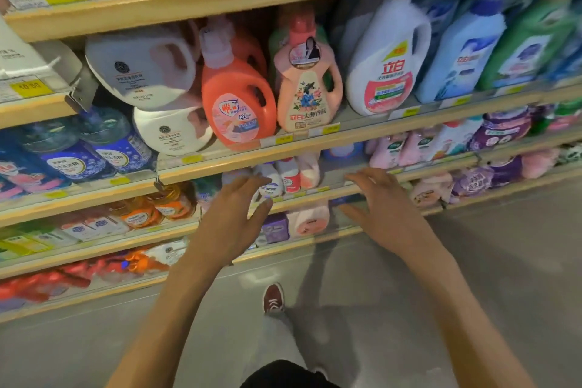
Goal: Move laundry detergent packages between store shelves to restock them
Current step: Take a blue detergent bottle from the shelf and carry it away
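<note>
Two white round plastic jugs (141, 66) are sitting stacked at the left of the pale wooden-edged middle shelf (352, 135), the upper one tilting. Below and left of them, dark blue patterned bottles (66, 161) are standing on a lower shelf. Just right of the white jugs, an orange plastic detergent jug (239, 104) with a handle is standing upright, and a peach-coloured flowered bottle (307, 88) with a red cap is standing just beside it. Below these, the left hand (233, 214) is hovering before the lower shelves with fingers straight and spread, gripping nothing. Its fingertips are near some small white and pink bottles (288, 175). A dark red lace-up shoe (273, 298) is resting on the grey floor (519, 261) between the forearms. The right hand (381, 208) is hovering palm down, fingers apart, holding nothing. Further right on the middle shelf, a big white jug with a red label (387, 66), a light blue bottle (463, 53) and a green bottle (529, 44) are standing side by side.
</note>
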